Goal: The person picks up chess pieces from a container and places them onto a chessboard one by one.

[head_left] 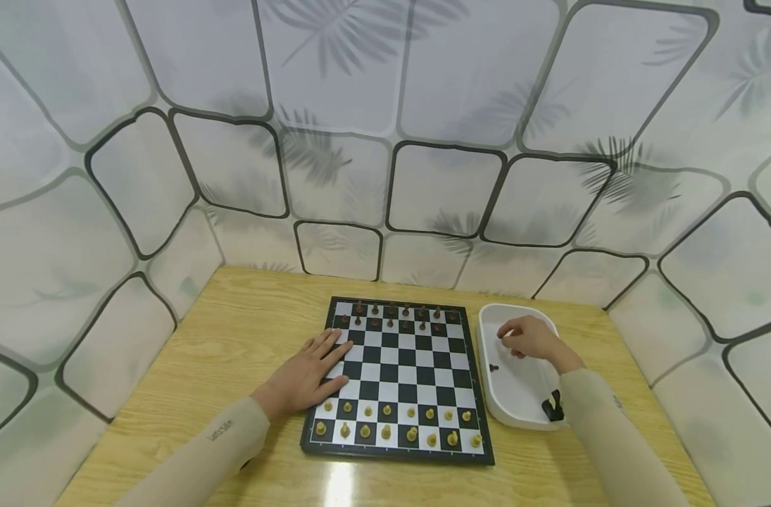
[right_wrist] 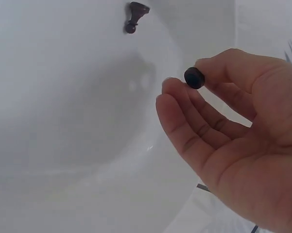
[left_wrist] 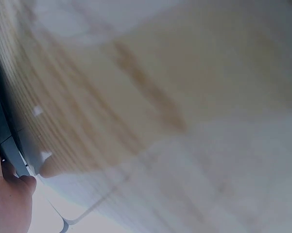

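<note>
My left hand point(head_left: 304, 377) rests on the left edge of the chessboard point(head_left: 390, 374) with its fingers spread over the squares. In the left wrist view only a small part of that hand point(left_wrist: 12, 199) shows. My right hand point(head_left: 529, 336) is over the white tray point(head_left: 489, 386) and pinches a dark chess piece point(right_wrist: 194, 77) between thumb and fingertips. Mainly its round base shows, so its kind cannot be told. Below the hand, a dark pawn point(right_wrist: 136, 17) lies on its side in the tray.
Yellow chess pieces point(head_left: 386, 432) stand in two rows along the board's near side. Dark red pieces point(head_left: 406, 310) fill most of two rows at its far side. A small black object point(head_left: 553, 406) shows beside the right sleeve. Patterned fabric walls point(head_left: 448, 190) enclose the wooden table point(head_left: 258, 303).
</note>
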`<control>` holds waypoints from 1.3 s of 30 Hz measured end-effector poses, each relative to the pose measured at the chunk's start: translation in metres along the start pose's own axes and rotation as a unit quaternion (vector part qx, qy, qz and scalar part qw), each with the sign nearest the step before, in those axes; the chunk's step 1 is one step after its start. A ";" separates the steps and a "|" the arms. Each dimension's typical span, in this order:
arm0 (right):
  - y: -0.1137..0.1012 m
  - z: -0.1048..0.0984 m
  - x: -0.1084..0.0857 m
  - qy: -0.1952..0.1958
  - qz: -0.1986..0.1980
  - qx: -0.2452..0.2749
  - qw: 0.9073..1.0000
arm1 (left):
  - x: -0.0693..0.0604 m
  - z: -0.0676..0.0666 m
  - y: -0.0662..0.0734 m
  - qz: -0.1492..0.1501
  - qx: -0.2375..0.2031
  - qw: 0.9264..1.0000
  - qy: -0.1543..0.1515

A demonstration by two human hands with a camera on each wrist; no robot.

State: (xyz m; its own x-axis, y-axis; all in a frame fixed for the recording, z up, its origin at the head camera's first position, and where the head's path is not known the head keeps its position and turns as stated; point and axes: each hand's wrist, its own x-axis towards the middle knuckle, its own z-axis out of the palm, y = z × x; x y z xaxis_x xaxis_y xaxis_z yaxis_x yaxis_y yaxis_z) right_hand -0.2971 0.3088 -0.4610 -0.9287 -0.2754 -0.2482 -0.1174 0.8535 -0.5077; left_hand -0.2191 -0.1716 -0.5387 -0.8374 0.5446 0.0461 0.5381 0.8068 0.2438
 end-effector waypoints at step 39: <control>-0.072 0.002 0.032 0.109 -0.095 -0.002 0.989 | 0.001 0.000 0.000 -0.003 -0.001 1.000 -0.006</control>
State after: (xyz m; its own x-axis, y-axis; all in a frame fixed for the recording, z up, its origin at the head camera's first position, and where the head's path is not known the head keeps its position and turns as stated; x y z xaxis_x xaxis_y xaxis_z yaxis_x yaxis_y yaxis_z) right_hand -0.3176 0.2376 -0.4344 -0.9433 -0.3300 0.0357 -0.2986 0.7968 -0.5253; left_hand -0.2198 -0.1713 -0.5392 -0.8397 0.5422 0.0319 0.5323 0.8099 0.2463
